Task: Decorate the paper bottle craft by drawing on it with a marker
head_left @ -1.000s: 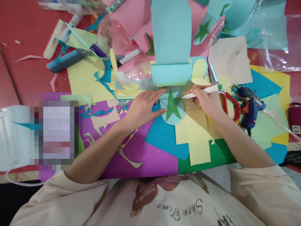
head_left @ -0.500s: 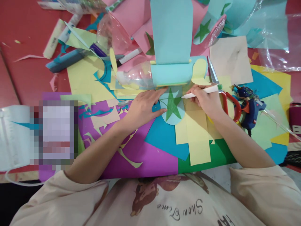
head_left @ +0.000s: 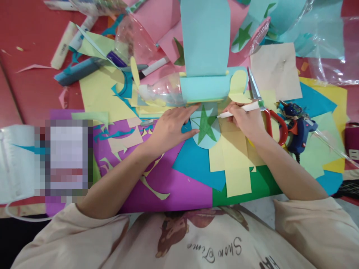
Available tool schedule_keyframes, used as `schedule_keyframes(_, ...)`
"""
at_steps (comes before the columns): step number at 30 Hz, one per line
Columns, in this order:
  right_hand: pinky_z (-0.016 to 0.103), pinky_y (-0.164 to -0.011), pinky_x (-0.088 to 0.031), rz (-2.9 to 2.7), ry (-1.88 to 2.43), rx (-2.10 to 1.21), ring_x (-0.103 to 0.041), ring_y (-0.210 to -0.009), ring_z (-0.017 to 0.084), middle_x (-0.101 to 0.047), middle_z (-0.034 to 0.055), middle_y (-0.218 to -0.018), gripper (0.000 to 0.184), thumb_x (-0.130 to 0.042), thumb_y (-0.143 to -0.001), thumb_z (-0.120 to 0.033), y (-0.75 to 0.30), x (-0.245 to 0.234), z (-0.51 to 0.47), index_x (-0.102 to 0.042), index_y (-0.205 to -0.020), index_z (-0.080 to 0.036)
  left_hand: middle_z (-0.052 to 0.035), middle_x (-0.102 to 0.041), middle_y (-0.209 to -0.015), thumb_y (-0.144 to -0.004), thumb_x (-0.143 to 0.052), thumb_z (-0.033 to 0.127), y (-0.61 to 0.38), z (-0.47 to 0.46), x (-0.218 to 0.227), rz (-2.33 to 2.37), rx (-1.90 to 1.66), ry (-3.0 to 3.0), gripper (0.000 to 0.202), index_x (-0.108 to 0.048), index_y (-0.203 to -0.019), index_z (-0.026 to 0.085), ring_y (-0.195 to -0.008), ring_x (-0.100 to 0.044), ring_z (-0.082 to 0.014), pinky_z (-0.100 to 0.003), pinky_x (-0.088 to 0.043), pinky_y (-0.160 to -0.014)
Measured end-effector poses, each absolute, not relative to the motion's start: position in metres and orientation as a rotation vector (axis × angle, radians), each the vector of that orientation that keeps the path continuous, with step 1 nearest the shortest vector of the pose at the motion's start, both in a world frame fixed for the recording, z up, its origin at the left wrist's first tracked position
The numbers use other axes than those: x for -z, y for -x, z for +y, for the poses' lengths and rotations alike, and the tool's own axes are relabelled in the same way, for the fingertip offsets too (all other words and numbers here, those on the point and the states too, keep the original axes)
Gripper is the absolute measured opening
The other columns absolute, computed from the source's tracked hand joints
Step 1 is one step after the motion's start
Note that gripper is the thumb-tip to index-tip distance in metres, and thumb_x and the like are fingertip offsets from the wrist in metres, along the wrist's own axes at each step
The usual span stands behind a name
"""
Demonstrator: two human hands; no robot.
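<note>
A light blue paper disc [head_left: 211, 135] with a green star [head_left: 205, 125] on it lies in the middle of the table. My left hand [head_left: 170, 127] lies flat with its fingers stretched out, pressing the disc's left edge. My right hand [head_left: 246, 120] is closed round a white pen with a green cap [head_left: 243, 108]. The pen's tip touches the disc's upper right edge. Just beyond the disc stands a light blue folded paper piece [head_left: 205, 56] on a clear plastic bottle [head_left: 162, 90].
Coloured paper sheets and scraps cover the red table [head_left: 30, 89]. Red-handled scissors [head_left: 266, 108] and a blue glue gun [head_left: 298, 129] lie right of my right hand. Markers [head_left: 80, 69] and another clear bottle [head_left: 134, 37] lie at the back left. A white face mask [head_left: 17, 164] lies at the left.
</note>
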State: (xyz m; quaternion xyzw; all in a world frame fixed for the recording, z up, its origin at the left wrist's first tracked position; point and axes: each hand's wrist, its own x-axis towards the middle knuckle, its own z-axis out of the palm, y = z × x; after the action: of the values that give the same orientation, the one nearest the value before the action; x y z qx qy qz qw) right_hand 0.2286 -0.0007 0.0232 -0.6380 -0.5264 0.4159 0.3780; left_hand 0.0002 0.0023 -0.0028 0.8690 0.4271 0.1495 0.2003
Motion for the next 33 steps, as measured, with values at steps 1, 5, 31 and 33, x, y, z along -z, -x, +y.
schedule_keyframes(1,0.024,-0.039,-0.025,-1.34,1.63,-1.064,-0.036,-0.039,0.005,-0.045,-0.0046,-0.042,0.03,-0.052,-0.08,-0.007,-0.2286,-0.0231,-0.0008,-0.06,-0.053,-0.018,-0.0043,-0.06,-0.085,-0.088,-0.056,0.04,-0.0003,0.0022,0.0027,1.192,-0.417,-2.429,0.059,-0.048,-0.139,0.013,-0.083,-0.058,-0.0229,-0.037,-0.047,-0.083)
schedule_keyframes(5,0.023,-0.038,-0.025,-1.329,1.62,-1.06,-0.037,-0.039,0.005,-0.045,-0.0044,-0.041,0.031,-0.052,-0.079,-0.007,-0.2281,-0.0215,-0.0005,-0.061,-0.052,-0.018,-0.005,-0.062,-0.086,-0.088,-0.056,0.04,-0.0002,0.002,0.0025,1.185,-0.423,-2.431,0.058,-0.049,-0.139,0.012,-0.084,-0.058,-0.0227,-0.036,-0.046,-0.084)
schedule_keyframes(31,0.022,-0.035,-0.027,-1.321,1.57,-1.088,-0.039,-0.038,0.006,-0.051,-0.0026,-0.043,0.026,-0.054,-0.076,-0.011,-0.2314,-0.0184,0.0,-0.062,-0.052,-0.019,-0.0055,-0.063,-0.088,-0.088,-0.057,0.04,-0.0002,0.0021,0.0029,1.183,-0.422,-2.438,0.059,-0.048,-0.14,0.013,-0.085,-0.059,-0.0232,-0.036,-0.047,-0.085)
schedule_keyframes(33,0.023,-0.035,-0.026,-1.283,1.535,-1.118,-0.04,-0.038,0.007,-0.055,-0.0013,-0.046,0.025,-0.054,-0.076,-0.013,-0.2328,-0.0187,0.0006,-0.063,-0.054,-0.019,-0.0054,-0.063,-0.088,-0.088,-0.057,0.04,-0.0001,0.0021,0.0027,1.181,-0.424,-2.437,0.059,-0.047,-0.14,0.013,-0.086,-0.059,-0.0231,-0.036,-0.047,-0.085)
